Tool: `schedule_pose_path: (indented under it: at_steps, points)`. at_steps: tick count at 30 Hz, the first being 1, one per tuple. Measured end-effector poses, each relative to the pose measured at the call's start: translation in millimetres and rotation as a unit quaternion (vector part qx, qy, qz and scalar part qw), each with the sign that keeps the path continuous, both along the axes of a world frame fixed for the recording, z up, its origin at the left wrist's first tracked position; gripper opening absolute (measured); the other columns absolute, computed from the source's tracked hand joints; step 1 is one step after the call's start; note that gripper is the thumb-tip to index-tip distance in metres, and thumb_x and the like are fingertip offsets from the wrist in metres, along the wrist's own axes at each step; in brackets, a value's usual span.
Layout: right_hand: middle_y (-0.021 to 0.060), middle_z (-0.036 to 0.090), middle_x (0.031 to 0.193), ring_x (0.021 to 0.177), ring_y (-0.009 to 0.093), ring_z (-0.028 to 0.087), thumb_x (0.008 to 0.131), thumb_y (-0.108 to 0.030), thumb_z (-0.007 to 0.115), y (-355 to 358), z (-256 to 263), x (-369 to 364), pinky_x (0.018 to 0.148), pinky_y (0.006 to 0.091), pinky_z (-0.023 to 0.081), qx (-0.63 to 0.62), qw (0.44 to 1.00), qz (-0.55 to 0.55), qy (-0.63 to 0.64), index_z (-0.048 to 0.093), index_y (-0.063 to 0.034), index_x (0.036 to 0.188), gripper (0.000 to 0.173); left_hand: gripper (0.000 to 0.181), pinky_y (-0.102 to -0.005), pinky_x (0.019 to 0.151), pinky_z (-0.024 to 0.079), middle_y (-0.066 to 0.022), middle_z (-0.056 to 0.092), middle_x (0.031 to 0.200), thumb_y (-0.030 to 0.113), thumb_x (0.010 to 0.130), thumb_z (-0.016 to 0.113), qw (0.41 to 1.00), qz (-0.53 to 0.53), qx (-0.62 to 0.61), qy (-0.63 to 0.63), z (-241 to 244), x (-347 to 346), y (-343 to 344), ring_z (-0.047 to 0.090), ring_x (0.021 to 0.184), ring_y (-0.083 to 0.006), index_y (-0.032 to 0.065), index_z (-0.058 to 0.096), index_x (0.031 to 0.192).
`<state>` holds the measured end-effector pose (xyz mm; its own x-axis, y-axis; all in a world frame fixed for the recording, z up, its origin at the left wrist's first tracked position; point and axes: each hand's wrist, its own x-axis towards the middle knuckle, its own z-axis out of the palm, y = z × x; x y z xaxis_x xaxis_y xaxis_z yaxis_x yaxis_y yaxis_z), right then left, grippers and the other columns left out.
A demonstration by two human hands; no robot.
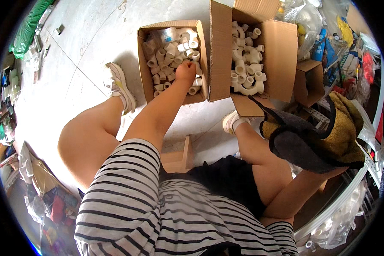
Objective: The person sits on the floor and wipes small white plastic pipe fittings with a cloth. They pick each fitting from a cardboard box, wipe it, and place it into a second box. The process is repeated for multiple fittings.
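My left hand [186,73] reaches into the left cardboard box [140,64], curled over white plastic pipe fittings [169,52]. Its fingertips are hidden, so whether they grip a fitting does not show. A clear plastic bag [161,36] lies on the fittings at the back of that box. On the right side, my right hand [337,172] holds up a grey and yellow microfibre cloth [300,147] with black edging. The cloth covers most of that hand. Beside the left box stands a second cardboard box [220,51], flaps up, with larger white elbows, tees and curved fittings [248,68].
A small open carton [308,81] stands right of the boxes, near plastic bags [304,22] and mixed goods. A wooden stool [176,158] is between my legs. Green sacking [32,28] and short pipe pieces [60,29] lie on the concrete floor [86,41] at left.
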<state>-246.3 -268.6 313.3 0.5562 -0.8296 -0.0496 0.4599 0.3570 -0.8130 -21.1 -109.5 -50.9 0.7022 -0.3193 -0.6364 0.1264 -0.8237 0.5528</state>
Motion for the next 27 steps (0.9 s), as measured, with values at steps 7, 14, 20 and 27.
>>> schedule_pose_path:
  at_steps: [7,14,20,27]
  points:
    - [0.0166,0.031,0.133,0.121,0.035,0.033,0.075,-0.067,0.037,7,1,7,0.1,0.0501,0.027,0.017,0.997,0.062,-0.031,0.028,-0.0124,0.132,0.079,0.024,-0.0358,0.081,0.045,-0.0109,0.052,0.108,0.01,0.081,0.049,0.943,-0.181,0.014,-0.278,29,51,-24,0.048,0.102,-0.0284,0.0099,0.049,0.105]
    - [0.0175,0.03,0.134,0.122,0.035,0.032,0.074,-0.068,0.038,17,0,18,0.101,0.0502,0.026,-0.006,0.99,0.116,-0.074,0.027,-0.0127,0.133,0.081,0.028,-0.0359,0.085,0.045,-0.0086,0.048,0.115,0.009,0.081,0.051,0.906,-0.333,0.176,-0.192,55,70,-22,0.049,0.106,-0.0262,0.0107,0.05,0.109]
    - [0.0153,0.037,0.129,0.117,0.033,0.039,0.081,-0.063,0.03,27,16,37,0.098,0.0488,0.03,0.091,0.971,0.155,-0.158,0.032,-0.0092,0.129,0.072,0.026,-0.0377,0.081,0.047,-0.0106,0.051,0.112,0.012,0.081,0.052,0.893,-0.368,0.174,-0.191,70,66,20,0.051,0.103,-0.0271,0.012,0.055,0.107]
    - [0.0189,0.034,0.131,0.118,0.036,0.037,0.076,-0.068,0.033,43,14,25,0.098,0.051,0.031,0.109,0.961,0.165,-0.195,0.03,-0.0073,0.131,0.082,0.022,-0.0393,0.076,0.046,-0.0128,0.059,0.099,0.021,0.082,0.047,0.966,-0.182,0.162,-0.09,60,61,65,0.057,0.091,-0.0299,0.0137,0.058,0.099]
